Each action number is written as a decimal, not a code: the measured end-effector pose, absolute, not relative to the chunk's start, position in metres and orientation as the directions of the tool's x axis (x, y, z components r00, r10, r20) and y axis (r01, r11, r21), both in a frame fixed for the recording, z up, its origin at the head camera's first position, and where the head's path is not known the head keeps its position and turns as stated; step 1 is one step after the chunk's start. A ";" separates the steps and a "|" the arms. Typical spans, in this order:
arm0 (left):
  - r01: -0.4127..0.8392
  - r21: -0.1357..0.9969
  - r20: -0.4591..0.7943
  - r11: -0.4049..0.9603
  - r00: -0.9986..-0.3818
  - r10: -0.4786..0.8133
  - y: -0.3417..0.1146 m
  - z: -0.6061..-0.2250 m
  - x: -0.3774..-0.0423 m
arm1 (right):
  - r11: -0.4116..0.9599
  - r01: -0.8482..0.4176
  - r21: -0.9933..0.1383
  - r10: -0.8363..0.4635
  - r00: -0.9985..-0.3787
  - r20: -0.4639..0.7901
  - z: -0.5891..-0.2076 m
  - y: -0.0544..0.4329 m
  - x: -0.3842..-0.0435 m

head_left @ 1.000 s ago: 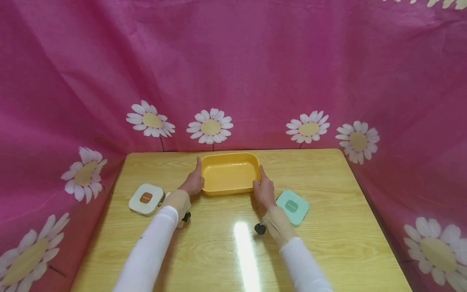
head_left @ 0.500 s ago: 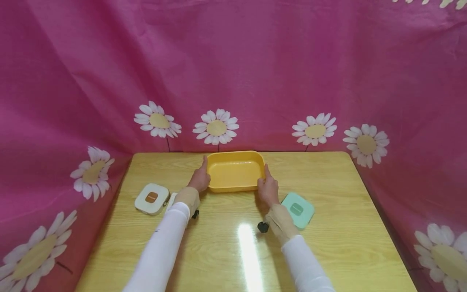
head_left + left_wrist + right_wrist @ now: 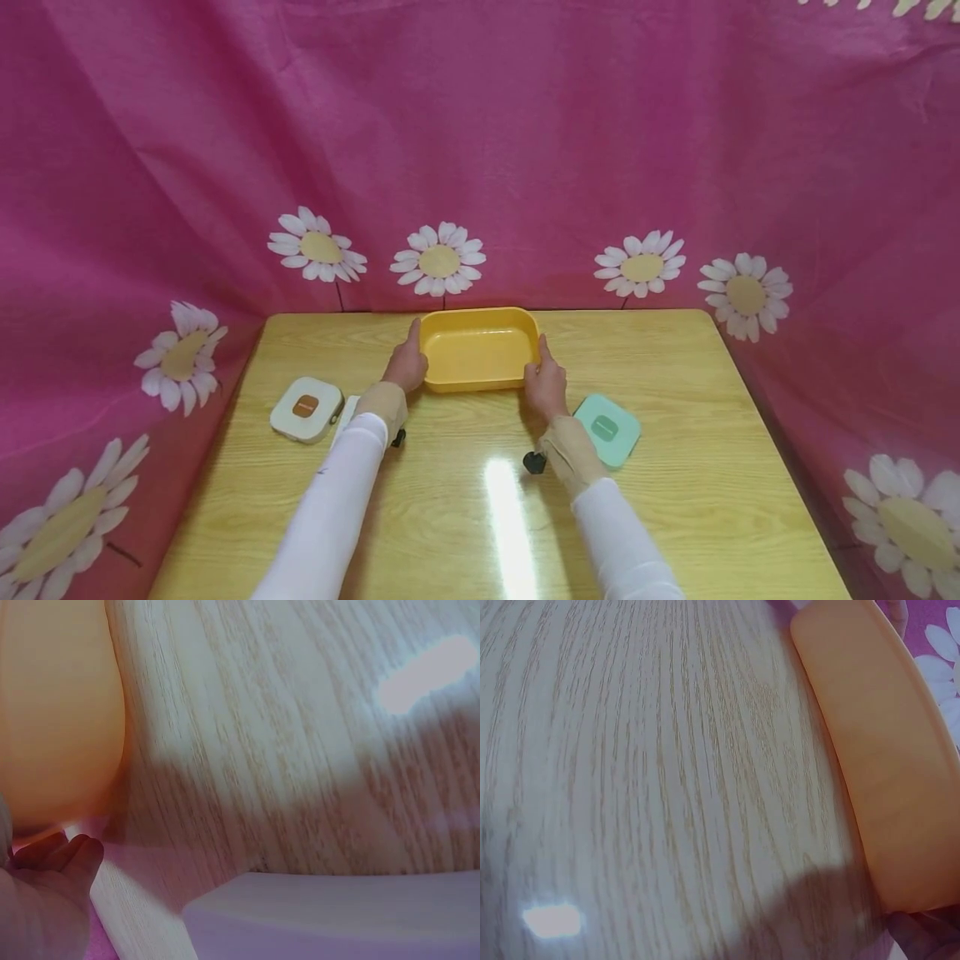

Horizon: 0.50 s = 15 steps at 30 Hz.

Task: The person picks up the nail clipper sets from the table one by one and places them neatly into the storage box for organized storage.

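A yellow rectangular plastic basin [image 3: 480, 354] sits at the back of the table, with nothing in it. My left hand [image 3: 406, 365] holds its left end, thumb along the rim. In the left wrist view, curled fingers [image 3: 79, 859] show right at the foot of the basin's wall [image 3: 64, 712]. At the opposite end my right hand [image 3: 547, 385] grips the basin, its thumb also along the side. The right wrist view has the front wall [image 3: 885, 757] close over the wood and a bit of my right hand [image 3: 928, 935] at the near corner.
A white square case [image 3: 306, 408] with a brown label lies left of my left forearm. Another white object [image 3: 346, 414] is partly hidden by that wrist. Beside my right wrist lies a mint-green square case [image 3: 609, 429]. A pink flowered curtain [image 3: 525, 150] surrounds the wooden table [image 3: 675, 517].
The basin has shifted slightly away from me, toward the table's back edge, with both hands still holding its ends. The cases have stayed put; the head view has swayed a little.
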State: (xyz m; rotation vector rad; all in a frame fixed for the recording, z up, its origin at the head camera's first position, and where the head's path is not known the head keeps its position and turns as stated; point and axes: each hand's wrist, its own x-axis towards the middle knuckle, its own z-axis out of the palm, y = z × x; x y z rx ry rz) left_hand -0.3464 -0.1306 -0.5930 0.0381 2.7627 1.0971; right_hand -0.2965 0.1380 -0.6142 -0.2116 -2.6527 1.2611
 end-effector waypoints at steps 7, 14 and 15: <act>-0.065 0.708 -0.139 0.703 -0.989 0.048 -0.128 -0.593 -0.349 | 0.637 0.026 -0.771 0.211 -0.967 0.142 -0.617 0.139 -0.298; -0.086 0.716 -0.151 0.693 -0.988 0.034 -0.128 -0.595 -0.350 | 0.617 0.066 -0.784 0.226 -0.969 0.096 -0.618 0.138 -0.300; -0.088 0.716 -0.150 0.692 -0.988 0.030 -0.129 -0.595 -0.350 | 0.614 0.059 -0.787 0.221 -0.970 0.099 -0.617 0.137 -0.301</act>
